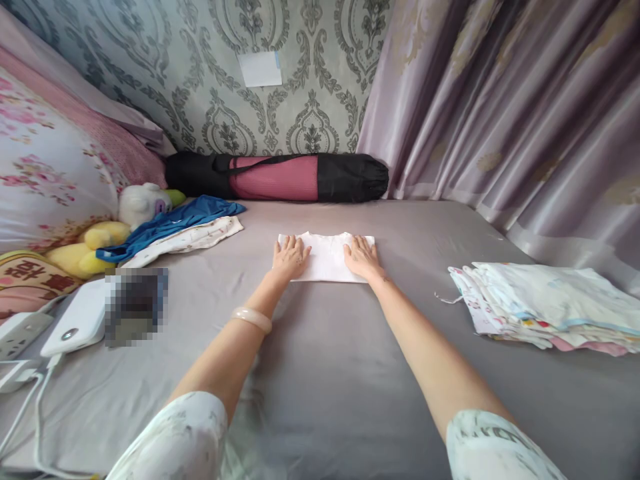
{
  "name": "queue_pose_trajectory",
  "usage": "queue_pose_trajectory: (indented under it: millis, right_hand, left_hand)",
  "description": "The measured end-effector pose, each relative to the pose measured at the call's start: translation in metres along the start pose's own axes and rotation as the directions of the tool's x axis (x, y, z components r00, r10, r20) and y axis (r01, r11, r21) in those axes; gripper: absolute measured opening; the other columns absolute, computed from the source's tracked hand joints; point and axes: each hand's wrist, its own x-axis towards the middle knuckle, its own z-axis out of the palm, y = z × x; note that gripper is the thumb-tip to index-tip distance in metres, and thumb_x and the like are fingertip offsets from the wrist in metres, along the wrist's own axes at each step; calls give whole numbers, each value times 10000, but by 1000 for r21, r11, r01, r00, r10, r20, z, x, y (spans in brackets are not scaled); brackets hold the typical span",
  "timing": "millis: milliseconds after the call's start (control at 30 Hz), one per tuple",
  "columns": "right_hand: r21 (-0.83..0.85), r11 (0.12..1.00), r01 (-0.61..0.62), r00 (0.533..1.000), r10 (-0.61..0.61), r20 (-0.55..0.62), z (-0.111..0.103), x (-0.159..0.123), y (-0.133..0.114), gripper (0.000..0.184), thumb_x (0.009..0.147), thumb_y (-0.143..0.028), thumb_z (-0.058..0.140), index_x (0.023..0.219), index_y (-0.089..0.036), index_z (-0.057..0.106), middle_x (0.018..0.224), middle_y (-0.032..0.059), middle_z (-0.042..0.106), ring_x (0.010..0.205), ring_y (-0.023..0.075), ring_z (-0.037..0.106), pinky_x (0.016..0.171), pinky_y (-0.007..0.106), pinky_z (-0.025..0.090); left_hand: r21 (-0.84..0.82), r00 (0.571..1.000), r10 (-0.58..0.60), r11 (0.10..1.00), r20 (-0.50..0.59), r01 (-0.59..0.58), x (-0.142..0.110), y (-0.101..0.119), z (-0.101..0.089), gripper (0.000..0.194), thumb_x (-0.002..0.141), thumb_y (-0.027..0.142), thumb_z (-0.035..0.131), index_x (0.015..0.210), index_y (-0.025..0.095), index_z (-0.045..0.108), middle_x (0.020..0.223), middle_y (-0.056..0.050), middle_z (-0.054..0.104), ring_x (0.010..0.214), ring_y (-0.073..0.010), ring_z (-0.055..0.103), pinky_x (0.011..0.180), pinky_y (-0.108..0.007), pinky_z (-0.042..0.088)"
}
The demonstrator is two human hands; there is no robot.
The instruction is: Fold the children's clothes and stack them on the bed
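A white folded garment lies flat on the grey bed sheet, straight ahead of me. My left hand rests palm down on its left end, fingers spread. On the right end lies my right hand, also flat with its fingers apart. Both hands press on the cloth without gripping it. A small dip shows in the garment's far edge, between the hands. A pale bangle circles my left wrist.
Folded clothes are stacked at the right. To the left lie a blue garment, plush toys, a white power bank and a power strip with cables. A rolled mat in a black bag lies along the wall.
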Motion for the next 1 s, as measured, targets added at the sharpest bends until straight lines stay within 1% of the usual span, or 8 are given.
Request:
queue_pose_trajectory:
  millis: [100,167,267,367,567,733,833,1000]
  right_hand:
    - [-71,996,57,997,-60,-48,-5,-3,14,637,996,-404,145,1518,-59,262,1600,151,197,1478,255,134,1184,496,82]
    - [-108,991,84,995,-90,-43,-2,-5,22,634,997,-405,154,1519,-60,258,1601,150,192,1479,249,130,1185,495,79]
    - [-109,991,81,996,-83,-22,5,-6,29,626,1000,-407,149,1521,-79,260,1602,140,193,1479,240,135,1183,491,100]
    - [-103,991,79,996,-82,-24,9,-5,30,625,1001,-407,143,1523,-82,259,1605,137,182,1481,239,129,1183,492,104]
    - [-96,992,79,997,-79,6,0,-6,27,630,1004,-417,153,1519,-72,261,1604,130,190,1481,244,129,1185,513,91]
    - [-95,981,168,982,-175,-70,-8,-7,19,622,1005,-411,163,1515,-73,277,1603,133,199,1482,241,128,1193,482,55]
    - [-79,974,213,975,-217,-45,-1,-6,14,628,1006,-425,176,1521,-78,266,1604,128,198,1479,239,140,1194,438,105]
    - [-90,977,195,980,-197,-21,14,-2,14,625,1003,-433,177,1515,-93,288,1604,119,204,1469,254,179,1188,451,122]
  left_hand:
    - [15,1000,10,1000,-8,-10,-9,-21,-3,570,1000,430,194,1451,140,387,1569,-139,303,1469,-271,218,1177,-540,145]
    - [4,1000,24,1000,18,-24,-13,-32,-2,563,1001,429,186,1451,154,385,1576,-133,288,1468,-260,226,1171,-529,176]
    - [-39,998,8,999,57,-5,-15,-38,1,573,999,451,183,1460,164,367,1588,-128,255,1469,-251,227,1163,-501,220]
    - [-70,999,-5,998,46,9,-14,-37,2,564,998,455,202,1458,179,372,1590,-122,252,1469,-242,228,1168,-497,208]
    - [-171,999,-52,984,-4,51,-17,-44,-4,530,1010,400,193,1461,192,376,1570,-90,312,1460,-196,254,1168,-436,253]
    - [-225,994,-36,974,-103,12,-29,-62,-8,515,1008,369,200,1440,180,406,1541,-71,376,1458,-185,258,1177,-431,252]
    - [-298,989,-32,955,-142,-12,-34,-69,-5,517,1001,372,208,1403,157,452,1511,-80,426,1441,-182,300,1175,-394,267]
    - [-500,970,-99,866,-224,-27,-33,-76,0,506,983,416,269,1346,162,512,1442,-95,510,1368,-206,424,1151,-375,318]
